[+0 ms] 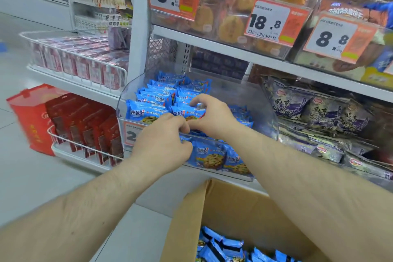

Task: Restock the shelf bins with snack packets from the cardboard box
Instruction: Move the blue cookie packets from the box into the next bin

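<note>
A clear plastic shelf bin (263, 112) at mid-height holds rows of blue cookie snack packets (148, 108). Both hands reach over its front rim. My left hand (161, 144) has its fingers curled at the front row of packets. My right hand (210, 115) rests on the packets beside it, fingertips pinching one blue packet (180, 112). More blue packets lie in the open cardboard box (234, 208) on the floor below, at the bottom right.
Right of the bin lies a bin of purple-grey packets (323, 112). Above are pastry bins with price tags (268, 21). To the left, wire baskets hold pink (74, 59) and red packs (89, 125); a red bag (27, 117) stands on the tiled floor.
</note>
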Motion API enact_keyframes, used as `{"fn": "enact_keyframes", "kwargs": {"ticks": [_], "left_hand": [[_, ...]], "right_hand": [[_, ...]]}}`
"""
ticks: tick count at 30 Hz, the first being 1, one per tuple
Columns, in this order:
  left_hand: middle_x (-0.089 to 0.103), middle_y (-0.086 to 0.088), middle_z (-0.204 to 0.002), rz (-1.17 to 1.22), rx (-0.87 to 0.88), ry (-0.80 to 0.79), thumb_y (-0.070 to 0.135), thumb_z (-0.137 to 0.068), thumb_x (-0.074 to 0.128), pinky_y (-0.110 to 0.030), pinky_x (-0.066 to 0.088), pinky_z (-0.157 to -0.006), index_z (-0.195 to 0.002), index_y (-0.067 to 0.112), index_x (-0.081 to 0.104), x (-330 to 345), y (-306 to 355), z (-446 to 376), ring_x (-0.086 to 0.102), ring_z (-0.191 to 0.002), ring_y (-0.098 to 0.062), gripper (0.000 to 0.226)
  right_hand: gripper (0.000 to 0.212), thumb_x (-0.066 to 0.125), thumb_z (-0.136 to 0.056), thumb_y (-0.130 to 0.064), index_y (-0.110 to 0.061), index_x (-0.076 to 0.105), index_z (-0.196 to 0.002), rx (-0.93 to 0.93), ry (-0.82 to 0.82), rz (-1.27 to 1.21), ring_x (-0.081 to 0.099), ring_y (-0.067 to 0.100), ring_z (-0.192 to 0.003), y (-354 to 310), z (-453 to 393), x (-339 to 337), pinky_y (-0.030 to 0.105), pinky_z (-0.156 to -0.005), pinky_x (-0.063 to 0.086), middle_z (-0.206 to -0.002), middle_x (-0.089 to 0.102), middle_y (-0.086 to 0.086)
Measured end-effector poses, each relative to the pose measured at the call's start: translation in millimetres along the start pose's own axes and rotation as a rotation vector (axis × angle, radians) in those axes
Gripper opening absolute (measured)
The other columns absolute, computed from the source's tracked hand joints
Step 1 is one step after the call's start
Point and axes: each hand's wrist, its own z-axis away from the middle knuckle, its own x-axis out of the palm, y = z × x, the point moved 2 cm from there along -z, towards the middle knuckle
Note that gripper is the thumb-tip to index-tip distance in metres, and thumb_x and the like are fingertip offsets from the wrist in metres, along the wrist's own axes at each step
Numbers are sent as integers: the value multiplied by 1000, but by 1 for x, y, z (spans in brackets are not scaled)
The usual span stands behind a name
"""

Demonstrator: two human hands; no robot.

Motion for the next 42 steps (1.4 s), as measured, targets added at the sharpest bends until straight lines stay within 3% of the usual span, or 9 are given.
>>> {"fn": "enact_keyframes", "kwargs": {"ticks": [6, 11, 19, 24, 27, 30, 33, 38, 42], "left_hand": [[54, 11, -95, 29, -30, 10, 24, -76, 64, -27, 38, -75, -80, 33, 53, -3, 2, -2, 51, -92, -14, 14], [55, 10, -96, 50, -44, 2, 23, -77, 63, -29, 41, -77, -81, 32, 55, -3, 1, -2, 52, -93, -15, 13], [54, 11, -99, 69, -27, 24, 21, -77, 63, -31, 42, -78, -84, 34, 54, -2, 3, 1, 52, -93, -15, 17], [56, 17, -81, 220, 90, 75, 9, -73, 61, -23, 38, -68, -82, 30, 58, 0, 15, 8, 50, -68, -2, 22], [62, 14, -74, 257, 130, -3, 11, -75, 61, -22, 40, -62, -77, 30, 58, 14, 26, 18, 52, -59, 2, 19], [67, 12, -76, 200, 129, -225, 16, -75, 58, -28, 49, -74, -82, 28, 61, 42, 34, 30, 61, -75, -8, 14], [67, 12, -77, 154, 152, -454, 18, -74, 58, -27, 51, -77, -79, 34, 57, 74, 38, 44, 62, -80, -9, 17], [64, 16, -79, 37, 189, -713, 20, -78, 56, -23, 47, -73, -86, 35, 59, 110, 42, 62, 60, -83, -10, 17], [61, 18, -80, 4, 214, -827, 19, -82, 56, -26, 52, -81, -89, 34, 60, 128, 49, 70, 60, -86, -6, 18]], "right_hand": [[59, 76, -75, -52, -29, 63, -128, -12, 88, 251, 53, 22, -110, -3, -5, 5, 34, -93, 45, -121, 43, 4], [60, 68, -83, -52, -26, 57, -136, -21, 11, 341, 51, 26, -118, -10, -3, 4, 35, -97, 43, -130, 49, 11], [69, 65, -80, -59, -33, 48, -142, 8, -64, 363, 56, 27, -109, -8, -1, 4, 42, -96, 49, -128, 39, 7], [88, 68, -74, -64, -34, 33, -149, -1, -36, 260, 53, 26, -114, 1, 12, -11, 40, -97, 47, -129, 40, 8], [72, 71, -79, -46, -22, 46, -142, -41, 180, 225, 52, 23, -113, 14, 41, -26, 36, -97, 44, -125, 47, 7], [34, 66, -79, -27, -10, 65, -108, -287, 528, 222, 54, 17, -92, 38, 94, -31, 29, -79, 46, -99, 58, 6], [8, 65, -76, -13, -7, 66, -82, -376, 644, 149, 45, 8, -71, 70, 143, -22, 14, -69, 36, -79, 58, 3], [5, 64, -75, -12, -13, 67, -73, -94, 553, -8, 41, -2, -68, 133, 187, 28, 5, -68, 33, -71, 55, -9], [14, 62, -79, -12, -22, 65, -70, 411, 187, -71, 54, 9, -71, 203, 205, 85, 19, -69, 40, -72, 61, -10]]}}
